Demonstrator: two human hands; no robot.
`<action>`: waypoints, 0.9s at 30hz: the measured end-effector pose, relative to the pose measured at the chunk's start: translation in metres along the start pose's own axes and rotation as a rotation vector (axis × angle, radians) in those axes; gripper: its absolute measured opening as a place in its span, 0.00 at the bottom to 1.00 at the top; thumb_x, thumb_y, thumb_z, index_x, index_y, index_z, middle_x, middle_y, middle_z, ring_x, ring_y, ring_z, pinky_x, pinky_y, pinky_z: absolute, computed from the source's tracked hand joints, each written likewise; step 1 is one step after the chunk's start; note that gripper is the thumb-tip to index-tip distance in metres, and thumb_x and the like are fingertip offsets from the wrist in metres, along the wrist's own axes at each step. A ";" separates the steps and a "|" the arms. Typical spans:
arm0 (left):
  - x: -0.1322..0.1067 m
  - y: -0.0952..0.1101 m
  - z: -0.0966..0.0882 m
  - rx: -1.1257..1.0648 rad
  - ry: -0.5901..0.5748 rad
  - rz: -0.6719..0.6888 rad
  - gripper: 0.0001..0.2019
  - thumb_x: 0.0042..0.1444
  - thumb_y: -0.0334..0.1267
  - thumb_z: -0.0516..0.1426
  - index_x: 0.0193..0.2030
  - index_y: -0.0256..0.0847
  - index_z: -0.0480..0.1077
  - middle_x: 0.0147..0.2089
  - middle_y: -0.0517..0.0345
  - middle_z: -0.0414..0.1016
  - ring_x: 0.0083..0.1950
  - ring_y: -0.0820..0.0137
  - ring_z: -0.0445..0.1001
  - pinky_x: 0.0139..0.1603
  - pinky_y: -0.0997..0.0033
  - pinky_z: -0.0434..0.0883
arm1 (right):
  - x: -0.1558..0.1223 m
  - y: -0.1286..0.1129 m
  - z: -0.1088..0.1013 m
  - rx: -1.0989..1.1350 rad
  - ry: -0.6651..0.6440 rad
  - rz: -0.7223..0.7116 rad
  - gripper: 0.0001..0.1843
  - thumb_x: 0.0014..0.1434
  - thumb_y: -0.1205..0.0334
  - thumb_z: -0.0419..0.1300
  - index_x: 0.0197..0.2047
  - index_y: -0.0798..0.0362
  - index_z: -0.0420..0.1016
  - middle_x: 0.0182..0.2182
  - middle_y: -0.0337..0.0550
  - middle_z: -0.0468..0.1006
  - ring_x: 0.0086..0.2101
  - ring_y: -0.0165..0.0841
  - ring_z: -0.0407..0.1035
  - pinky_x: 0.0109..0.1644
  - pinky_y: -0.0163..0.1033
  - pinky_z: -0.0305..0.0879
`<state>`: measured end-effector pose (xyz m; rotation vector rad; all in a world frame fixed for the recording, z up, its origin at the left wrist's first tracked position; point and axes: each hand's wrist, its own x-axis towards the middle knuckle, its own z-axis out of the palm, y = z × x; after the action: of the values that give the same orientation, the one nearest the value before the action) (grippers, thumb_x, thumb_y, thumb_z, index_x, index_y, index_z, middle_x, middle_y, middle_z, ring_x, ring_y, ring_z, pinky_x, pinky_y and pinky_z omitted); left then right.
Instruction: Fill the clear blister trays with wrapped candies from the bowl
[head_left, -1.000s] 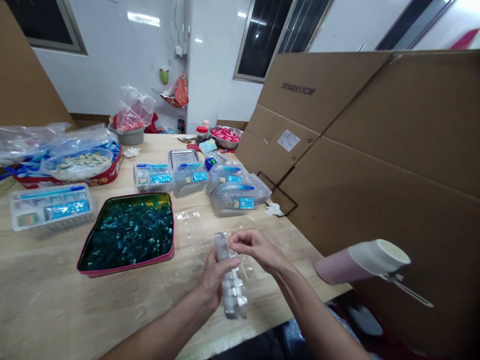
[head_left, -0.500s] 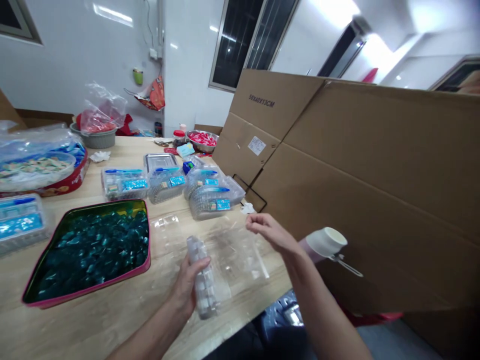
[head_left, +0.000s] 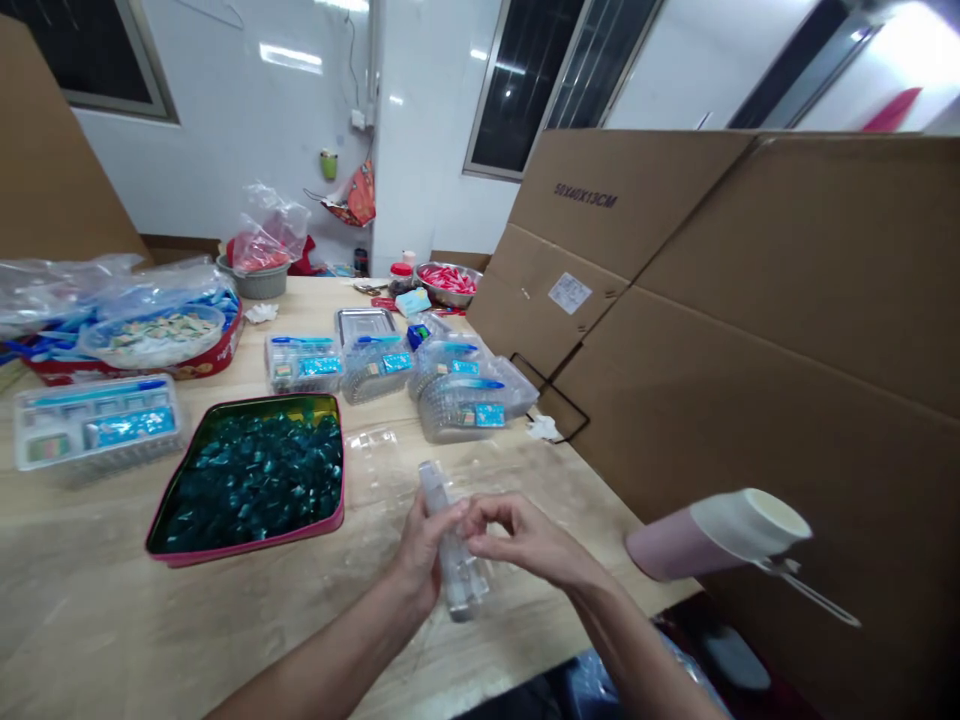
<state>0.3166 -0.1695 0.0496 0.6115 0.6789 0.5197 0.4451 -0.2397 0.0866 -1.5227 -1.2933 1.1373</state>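
My left hand (head_left: 424, 550) is closed around a clear plastic compartment box (head_left: 459, 575), which is held tilted on edge above the table. My right hand (head_left: 514, 535) has its fingers curled in a pinch at the box's upper side, close to my left thumb. What the right fingertips hold, if anything, is hidden. Just beyond the box a clear plastic lid or tray (head_left: 375, 455) lies on the wood. To the left stands a pink-rimmed tin (head_left: 341, 490) full of small dark teal pieces in shiny wrapping.
Several packed clear boxes (head_left: 304, 365) with blue pens and blue packets stand behind. A red tub (head_left: 225, 350) and a bowl of pink items (head_left: 450, 283) sit farther back. On the right are a cardboard panel (head_left: 810, 340) and a pink bottle with a white lid (head_left: 667, 540).
My right hand has come in from the right to the box in my left hand. The box has turned more edge-on. The view has swung left.
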 end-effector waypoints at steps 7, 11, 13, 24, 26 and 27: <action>0.000 -0.003 -0.003 0.005 0.028 -0.008 0.28 0.31 0.48 0.70 0.38 0.41 0.66 0.31 0.62 0.68 0.32 0.72 0.68 0.34 0.73 0.65 | -0.021 -0.002 0.007 0.095 0.252 0.110 0.15 0.51 0.52 0.62 0.24 0.55 0.69 0.21 0.35 0.65 0.25 0.27 0.58 0.30 0.33 0.54; 0.000 -0.005 -0.004 0.011 0.047 -0.054 0.31 0.32 0.57 0.68 0.41 0.43 0.67 0.33 0.62 0.67 0.34 0.70 0.69 0.35 0.72 0.65 | -0.041 -0.009 -0.047 -0.238 0.392 0.113 0.13 0.52 0.53 0.58 0.25 0.54 0.67 0.23 0.37 0.67 0.26 0.29 0.60 0.29 0.34 0.54; 0.000 -0.006 -0.004 0.005 0.046 -0.068 0.32 0.34 0.59 0.67 0.43 0.44 0.67 0.33 0.62 0.67 0.35 0.70 0.68 0.35 0.73 0.64 | -0.042 -0.008 -0.076 -0.459 0.439 0.144 0.11 0.51 0.55 0.56 0.23 0.53 0.67 0.22 0.38 0.68 0.26 0.31 0.61 0.29 0.34 0.54; -0.005 0.002 0.009 -0.053 -0.020 0.015 0.36 0.34 0.49 0.69 0.51 0.45 0.63 0.32 0.63 0.67 0.33 0.70 0.68 0.36 0.72 0.64 | -0.008 0.004 -0.002 -0.152 0.192 -0.040 0.13 0.55 0.51 0.60 0.28 0.53 0.73 0.29 0.41 0.73 0.34 0.35 0.67 0.40 0.38 0.62; -0.005 0.000 0.009 -0.074 -0.049 0.045 0.37 0.35 0.48 0.70 0.52 0.44 0.62 0.31 0.63 0.67 0.33 0.70 0.68 0.36 0.72 0.65 | -0.008 0.000 0.019 -0.028 0.156 -0.045 0.15 0.54 0.51 0.62 0.24 0.53 0.70 0.27 0.40 0.71 0.33 0.34 0.65 0.40 0.37 0.61; -0.005 -0.001 0.008 -0.079 -0.059 0.052 0.38 0.35 0.47 0.70 0.54 0.44 0.61 0.30 0.64 0.67 0.33 0.70 0.68 0.36 0.72 0.65 | -0.008 -0.001 0.026 0.015 0.157 -0.041 0.17 0.54 0.51 0.63 0.22 0.53 0.69 0.26 0.39 0.70 0.32 0.33 0.64 0.39 0.37 0.60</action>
<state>0.3195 -0.1762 0.0563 0.5693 0.5856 0.5723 0.4193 -0.2462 0.0821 -1.5358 -1.2016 0.9787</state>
